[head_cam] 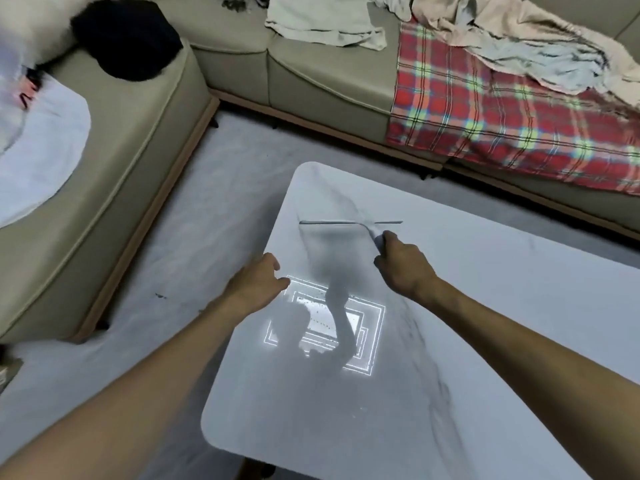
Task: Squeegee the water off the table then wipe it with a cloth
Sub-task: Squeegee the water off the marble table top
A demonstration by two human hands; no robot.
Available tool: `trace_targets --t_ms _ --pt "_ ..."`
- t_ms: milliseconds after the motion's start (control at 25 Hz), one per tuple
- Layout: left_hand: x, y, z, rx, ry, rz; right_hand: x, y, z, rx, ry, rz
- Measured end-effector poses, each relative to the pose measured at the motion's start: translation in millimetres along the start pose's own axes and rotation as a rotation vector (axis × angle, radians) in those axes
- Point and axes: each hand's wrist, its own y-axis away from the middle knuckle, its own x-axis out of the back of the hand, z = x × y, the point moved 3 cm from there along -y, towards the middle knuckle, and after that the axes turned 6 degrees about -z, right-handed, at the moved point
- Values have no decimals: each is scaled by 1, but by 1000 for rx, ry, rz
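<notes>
The right hand (403, 268), right of the frame's centre, is closed around the handle of the squeegee (346, 222). Its long thin blade lies flat across the far part of the table (502, 306), just above the hand. Blade down, handle angled back toward the person: that looks like the start of a stroke that pulls water toward the near edge. The left hand (256, 280) sits at the table's left rim with its fingers loosely bent and nothing visibly in it, probably steadying the top or simply staying clear of the blade. The tabletop is pale with faint grey veining and glossy enough to mirror a square ceiling light at centre frame; standing water is hard to make out. A beige sofa (311, 74) wraps the upper left and top, with a plaid blanket (502, 116) at upper right and a cream towel (322, 19) at top centre, possibly the wiping cloth.
</notes>
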Motion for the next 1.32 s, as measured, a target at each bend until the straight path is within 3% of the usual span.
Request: trace_targets --t_ms 280,560,1000,1200,1320 --pt "-45 -112 -35 12 -89 -22 -4 -140 -36 125 65 185" --pt "-60 -147 -40 89 -14 -39 -1 -250 -62 152 72 145" --pt "-57 -147 -32 98 -27 -74 -11 -234 -59 177 74 199" --pt "-59 -144 -32 53 -88 55 -20 -203 -60 152 199 108" --pt "-68 -140 -31 9 -87 -29 -28 -167 -46 147 224 21"
